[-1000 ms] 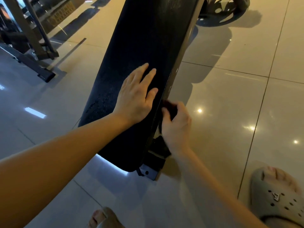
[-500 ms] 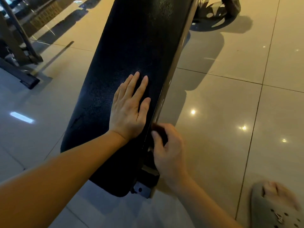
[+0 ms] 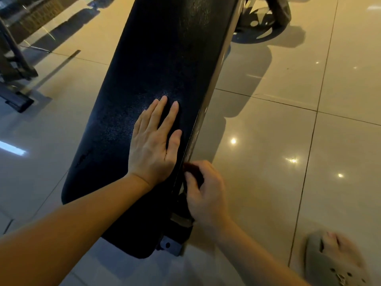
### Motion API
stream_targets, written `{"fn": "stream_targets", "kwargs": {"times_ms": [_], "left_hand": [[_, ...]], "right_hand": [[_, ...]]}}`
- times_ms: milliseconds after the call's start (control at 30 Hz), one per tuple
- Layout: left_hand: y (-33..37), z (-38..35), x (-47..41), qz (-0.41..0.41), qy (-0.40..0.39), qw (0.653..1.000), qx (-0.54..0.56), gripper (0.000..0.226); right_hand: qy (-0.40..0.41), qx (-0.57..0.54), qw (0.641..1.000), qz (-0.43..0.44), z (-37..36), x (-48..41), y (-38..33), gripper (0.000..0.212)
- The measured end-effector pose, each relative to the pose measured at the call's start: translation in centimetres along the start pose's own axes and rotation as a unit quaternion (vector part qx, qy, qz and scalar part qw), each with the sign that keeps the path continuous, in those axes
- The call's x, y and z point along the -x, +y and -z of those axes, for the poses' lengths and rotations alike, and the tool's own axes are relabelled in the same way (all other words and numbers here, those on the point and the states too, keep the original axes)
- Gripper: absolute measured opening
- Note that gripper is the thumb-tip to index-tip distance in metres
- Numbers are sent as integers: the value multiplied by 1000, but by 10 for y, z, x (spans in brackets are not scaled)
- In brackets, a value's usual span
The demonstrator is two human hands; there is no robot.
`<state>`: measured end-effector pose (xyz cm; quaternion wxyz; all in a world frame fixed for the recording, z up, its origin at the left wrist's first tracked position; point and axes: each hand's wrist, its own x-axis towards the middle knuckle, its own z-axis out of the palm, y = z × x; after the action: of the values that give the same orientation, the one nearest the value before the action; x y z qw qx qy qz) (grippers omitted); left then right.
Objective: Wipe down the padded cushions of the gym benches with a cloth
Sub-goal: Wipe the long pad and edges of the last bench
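Presses the left hand (image 3: 153, 145) flat, fingers straight and slightly apart, on the black padded cushion (image 3: 156, 58) stretching from top centre to the lower middle of the frame. Grips a dark cloth (image 3: 193, 172) in the curled fingers of the right hand (image 3: 208, 196), against the cushion's right edge just below the left thumb. Stands on glossy floor tiles (image 3: 288, 131), a grey sandal (image 3: 338, 263) blurred at lower right.

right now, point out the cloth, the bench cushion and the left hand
cloth (image 3: 194, 171), head view, bunched part showing
bench cushion (image 3: 160, 58), head view, bare top surface
left hand (image 3: 152, 147), head view, back of hand
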<state>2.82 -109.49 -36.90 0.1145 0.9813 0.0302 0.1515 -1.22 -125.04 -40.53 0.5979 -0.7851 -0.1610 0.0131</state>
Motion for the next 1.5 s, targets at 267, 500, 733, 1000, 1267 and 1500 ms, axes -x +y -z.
{"fn": "stream_targets", "kwargs": {"times_ms": [267,500,733,1000,1267,1500], "left_hand": [[0,0,1,-4,4,1000,-3,61],[0,-1,0,0,7,1000,-2,60],[0,1,0,-2,8,1000,-1,61],[-2,-1,0,-3,12,1000,6,59],[-3,-2,-1,-6,19,1000,9,59],[-1,0,1,-8,12,1000,-7,59]], "right_hand": [[92,63,994,-1,12,-69,8,8],[70,138,988,17,18,-81,14,12],[-11,72,996,48,7,-10,3,7],[94,197,974,57,34,-126,23,10],[2,146,982,122,25,-47,7,10],[88,214,970,75,44,-145,15,14]]}}
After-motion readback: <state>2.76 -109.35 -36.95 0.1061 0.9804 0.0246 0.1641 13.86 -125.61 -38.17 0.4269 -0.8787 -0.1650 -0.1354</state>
